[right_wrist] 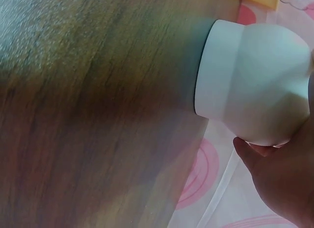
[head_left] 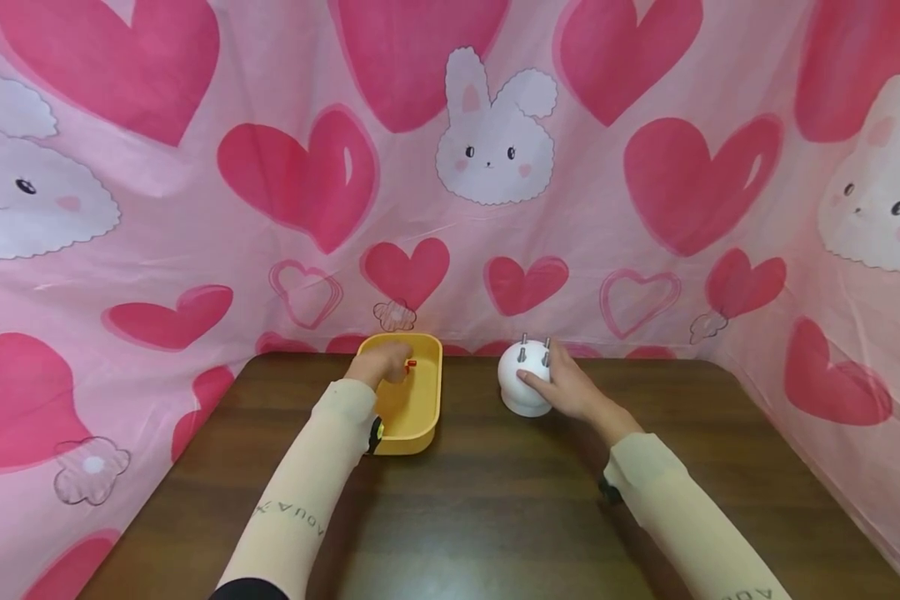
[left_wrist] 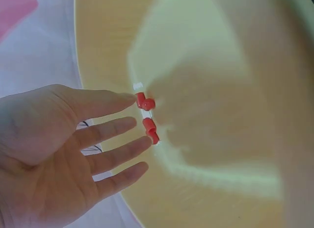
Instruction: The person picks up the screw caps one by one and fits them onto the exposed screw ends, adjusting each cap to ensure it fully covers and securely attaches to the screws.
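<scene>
My left hand (head_left: 382, 362) reaches down into a yellow tray (head_left: 437, 392), its fingers spread and fairly straight. Small red tube-like pieces (left_wrist: 149, 125) lie in the tray, right at the thumb tip and fingertips in the left wrist view. My right hand (head_left: 570, 385) grips a white ball-shaped holder (head_left: 516, 385) from its right side, thumb across the front. Several grey metal pegs (head_left: 522, 355) stick up from its top. Its short round base (right_wrist: 216, 71) rests on the table in the right wrist view. Most of the right fingers are hidden behind the ball.
Both things stand near the back edge of a dark wooden table (head_left: 450, 517), the tray left of the white holder. A pink curtain (head_left: 450, 225) with hearts and rabbits hangs behind the table and along both sides.
</scene>
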### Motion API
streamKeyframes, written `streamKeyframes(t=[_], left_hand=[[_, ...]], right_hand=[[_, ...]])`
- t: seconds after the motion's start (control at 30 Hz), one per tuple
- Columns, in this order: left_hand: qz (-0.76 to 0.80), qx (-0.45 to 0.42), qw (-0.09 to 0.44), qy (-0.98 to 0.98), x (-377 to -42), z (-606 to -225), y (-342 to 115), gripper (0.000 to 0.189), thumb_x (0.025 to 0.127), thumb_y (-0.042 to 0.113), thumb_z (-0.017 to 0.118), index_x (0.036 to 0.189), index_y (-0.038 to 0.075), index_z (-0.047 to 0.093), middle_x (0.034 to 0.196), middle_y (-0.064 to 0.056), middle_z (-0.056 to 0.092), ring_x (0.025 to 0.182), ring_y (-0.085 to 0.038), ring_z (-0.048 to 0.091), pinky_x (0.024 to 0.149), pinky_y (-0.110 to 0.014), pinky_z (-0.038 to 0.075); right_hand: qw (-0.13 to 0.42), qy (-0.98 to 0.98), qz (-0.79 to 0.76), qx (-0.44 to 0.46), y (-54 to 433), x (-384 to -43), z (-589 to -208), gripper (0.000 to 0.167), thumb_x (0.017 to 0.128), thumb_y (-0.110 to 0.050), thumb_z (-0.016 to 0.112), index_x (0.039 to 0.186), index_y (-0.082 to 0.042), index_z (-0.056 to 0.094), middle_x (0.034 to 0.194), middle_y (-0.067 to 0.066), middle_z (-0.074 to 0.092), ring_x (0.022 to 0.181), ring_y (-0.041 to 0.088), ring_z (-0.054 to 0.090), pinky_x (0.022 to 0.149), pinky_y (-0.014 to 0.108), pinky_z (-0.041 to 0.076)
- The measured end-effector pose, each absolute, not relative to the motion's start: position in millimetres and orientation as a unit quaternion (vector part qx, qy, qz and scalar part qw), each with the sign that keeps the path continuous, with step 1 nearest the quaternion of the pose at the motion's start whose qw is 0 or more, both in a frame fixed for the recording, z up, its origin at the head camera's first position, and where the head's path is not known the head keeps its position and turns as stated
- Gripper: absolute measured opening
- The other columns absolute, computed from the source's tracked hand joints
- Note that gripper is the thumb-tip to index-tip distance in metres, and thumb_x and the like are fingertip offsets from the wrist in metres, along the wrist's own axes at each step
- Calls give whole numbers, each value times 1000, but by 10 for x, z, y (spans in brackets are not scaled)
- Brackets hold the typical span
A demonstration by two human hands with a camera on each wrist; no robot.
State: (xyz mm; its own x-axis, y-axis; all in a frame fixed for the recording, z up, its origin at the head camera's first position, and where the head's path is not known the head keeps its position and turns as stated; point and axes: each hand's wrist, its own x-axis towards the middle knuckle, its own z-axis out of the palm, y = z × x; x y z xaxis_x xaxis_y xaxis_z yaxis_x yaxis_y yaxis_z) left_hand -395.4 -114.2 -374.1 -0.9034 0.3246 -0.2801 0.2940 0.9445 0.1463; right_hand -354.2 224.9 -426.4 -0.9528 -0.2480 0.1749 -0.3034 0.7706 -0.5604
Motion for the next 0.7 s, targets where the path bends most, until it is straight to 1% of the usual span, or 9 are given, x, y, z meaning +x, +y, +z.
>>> streamKeyframes(t=[0.13, 0.2, 0.27, 0.33, 0.47, 0.57, 0.7], left_hand=[[31, 165, 157, 973, -3980, -3785, -1124, 13, 93, 2, 63, 106, 5, 64, 93, -7, 56, 88, -22, 51, 83, -34, 44], [18, 169, 159, 972, -3995, -3810, -1111, 10, 92, 4, 64, 102, 7, 63, 92, -7, 57, 86, -22, 51, 82, -34, 45], [13, 169, 165, 972, -3997, -3821, -1101, 14, 92, 6, 64, 106, 7, 65, 95, -6, 58, 88, -21, 52, 86, -35, 46], [19, 162, 173, 971, -4001, -3829, -1097, 18, 93, 8, 64, 110, 6, 66, 99, -7, 59, 91, -22, 52, 92, -37, 47], [32, 142, 189, 971, -3997, -3804, -1090, 28, 93, 11, 63, 121, 7, 66, 112, -6, 62, 102, -23, 52, 106, -40, 44], [34, 145, 194, 970, -3991, -3770, -1080, 33, 93, 11, 63, 125, 5, 65, 120, -7, 64, 106, -23, 53, 108, -40, 43], [33, 158, 204, 966, -3978, -3752, -1076, 32, 93, 12, 62, 124, 2, 64, 122, -9, 64, 104, -23, 53, 104, -38, 44]], right_hand=[[48, -940, 304, 150, 2255, -3535, -4289, 101, 97, -55, 62, 156, 10, 12, 151, 29, 32, 135, 44, 43, 116, 58, 33], [49, -939, 306, 151, 2258, -3529, -4298, 101, 97, -55, 63, 156, 10, 12, 151, 29, 33, 134, 44, 43, 116, 58, 33], [47, -940, 304, 150, 2260, -3525, -4305, 103, 97, -56, 62, 156, 11, 11, 153, 30, 30, 136, 44, 42, 117, 59, 32], [43, -941, 302, 149, 2262, -3522, -4305, 104, 97, -57, 61, 156, 12, 10, 156, 31, 28, 139, 45, 40, 118, 59, 30], [36, -942, 300, 147, 2265, -3524, -4287, 105, 97, -57, 60, 157, 11, 8, 159, 32, 24, 143, 46, 36, 119, 58, 28], [36, -941, 303, 149, 2269, -3526, -4262, 105, 97, -57, 61, 157, 11, 8, 158, 31, 25, 141, 46, 37, 119, 59, 28], [38, -939, 307, 149, 2270, -3518, -4250, 103, 96, -56, 62, 157, 10, 10, 154, 30, 30, 136, 44, 41, 117, 59, 31]])
